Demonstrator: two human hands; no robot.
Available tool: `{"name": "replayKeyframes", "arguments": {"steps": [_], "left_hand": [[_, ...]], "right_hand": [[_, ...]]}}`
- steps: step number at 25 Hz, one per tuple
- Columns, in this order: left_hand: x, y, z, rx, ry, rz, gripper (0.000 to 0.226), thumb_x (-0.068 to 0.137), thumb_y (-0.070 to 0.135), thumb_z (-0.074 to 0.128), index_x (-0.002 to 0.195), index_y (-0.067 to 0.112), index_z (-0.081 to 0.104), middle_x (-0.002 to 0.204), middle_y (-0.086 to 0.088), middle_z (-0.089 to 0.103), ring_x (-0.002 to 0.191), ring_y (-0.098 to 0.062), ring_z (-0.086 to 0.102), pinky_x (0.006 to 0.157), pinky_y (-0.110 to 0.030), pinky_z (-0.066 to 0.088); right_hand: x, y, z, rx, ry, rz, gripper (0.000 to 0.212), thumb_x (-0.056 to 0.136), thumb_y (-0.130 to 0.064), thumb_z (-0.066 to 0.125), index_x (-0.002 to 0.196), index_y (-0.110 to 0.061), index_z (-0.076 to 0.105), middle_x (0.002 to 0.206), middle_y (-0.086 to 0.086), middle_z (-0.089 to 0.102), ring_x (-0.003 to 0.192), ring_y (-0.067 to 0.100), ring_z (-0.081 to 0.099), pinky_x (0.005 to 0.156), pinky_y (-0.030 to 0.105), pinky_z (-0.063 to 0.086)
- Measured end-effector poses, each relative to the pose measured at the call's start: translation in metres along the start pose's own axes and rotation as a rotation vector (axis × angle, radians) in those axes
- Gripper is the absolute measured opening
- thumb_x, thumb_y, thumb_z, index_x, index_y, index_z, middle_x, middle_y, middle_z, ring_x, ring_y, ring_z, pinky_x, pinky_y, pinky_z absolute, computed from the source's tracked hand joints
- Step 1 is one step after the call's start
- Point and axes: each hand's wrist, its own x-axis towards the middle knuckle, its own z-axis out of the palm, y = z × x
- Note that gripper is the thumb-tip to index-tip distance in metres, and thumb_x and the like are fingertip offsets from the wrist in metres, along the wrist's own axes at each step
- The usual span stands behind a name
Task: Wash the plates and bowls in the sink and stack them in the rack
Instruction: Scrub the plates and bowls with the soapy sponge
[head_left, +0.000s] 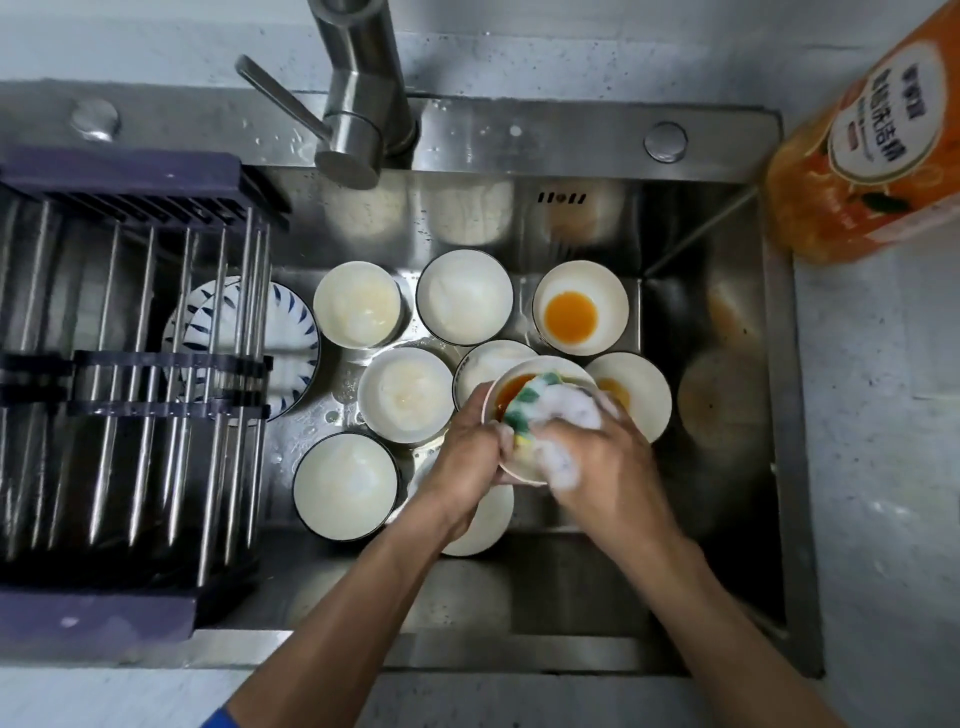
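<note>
My left hand (470, 452) grips a white bowl (524, 465) by its near rim, tilted above the sink (727, 291). Brown sauce shows inside it. My right hand (597, 457) holds a foamy sponge (545, 408) with a green and yellow pattern and presses it into that bowl. Several more white bowls stand on the sink floor; one (581, 307) holds orange sauce, another (464, 297) is soapy. Blue-patterned plates (291, 332) lie at the sink's left, partly under the rack (130, 364).
The dish rack, with steel bars and purple ends, spans the sink's left side and holds nothing visible. The steel tap (358, 104) stands at the back centre. An orange detergent bottle (867, 145) is on the counter at the right.
</note>
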Motion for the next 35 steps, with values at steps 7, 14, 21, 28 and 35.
{"name": "replayKeyframes", "arguments": {"steps": [7, 14, 21, 28, 35], "left_hand": [[0.001, -0.003, -0.019, -0.093, 0.084, 0.139, 0.03, 0.103, 0.029, 0.045, 0.123, 0.023, 0.066, 0.119, -0.003, 0.072, 0.115, -0.021, 0.065, 0.099, -0.042, 0.051], [0.0, 0.0, -0.025, -0.077, 0.14, 0.102, 0.033, 0.095, 0.035, 0.047, 0.123, 0.031, 0.065, 0.109, -0.001, 0.075, 0.105, -0.022, 0.069, 0.08, -0.04, 0.057], [0.0, 0.001, -0.022, -0.019, 0.204, 0.098, 0.03, 0.103, 0.043, 0.043, 0.111, 0.035, 0.071, 0.097, 0.006, 0.076, 0.093, -0.018, 0.071, 0.078, -0.035, 0.057], [-0.003, 0.006, -0.015, -0.043, 0.235, 0.183, 0.02, 0.102, 0.033, 0.051, 0.097, 0.038, 0.07, 0.092, 0.022, 0.073, 0.092, 0.006, 0.066, 0.082, -0.015, 0.05], [-0.003, 0.002, -0.02, -0.085, 0.258, 0.138, 0.042, 0.093, 0.052, 0.053, 0.118, 0.024, 0.07, 0.113, -0.001, 0.074, 0.108, -0.02, 0.069, 0.097, -0.039, 0.053]], "right_hand": [[0.018, -0.033, 0.021, 0.096, -0.165, 0.114, 0.013, 0.073, -0.013, 0.066, 0.083, -0.017, 0.074, 0.093, 0.004, 0.072, 0.091, 0.027, 0.066, 0.078, 0.031, 0.053], [0.038, -0.049, 0.02, 0.204, -0.181, 0.275, 0.021, 0.078, -0.011, 0.064, 0.061, -0.019, 0.056, 0.068, -0.01, 0.053, 0.068, 0.015, 0.049, 0.059, 0.02, 0.031], [0.035, -0.05, 0.022, 0.211, -0.264, 0.3, 0.016, 0.072, -0.002, 0.06, 0.062, -0.014, 0.056, 0.063, -0.004, 0.057, 0.059, 0.008, 0.05, 0.053, 0.028, 0.035], [0.013, -0.053, 0.019, -0.068, -0.235, 0.118, 0.02, 0.077, -0.024, 0.046, 0.08, -0.015, 0.064, 0.083, 0.007, 0.061, 0.087, 0.03, 0.056, 0.076, 0.041, 0.048], [-0.012, -0.04, 0.016, -0.096, -0.385, -0.123, 0.051, 0.073, -0.023, 0.04, 0.119, -0.02, 0.061, 0.134, 0.003, 0.055, 0.13, 0.03, 0.046, 0.109, 0.047, 0.037]]}}
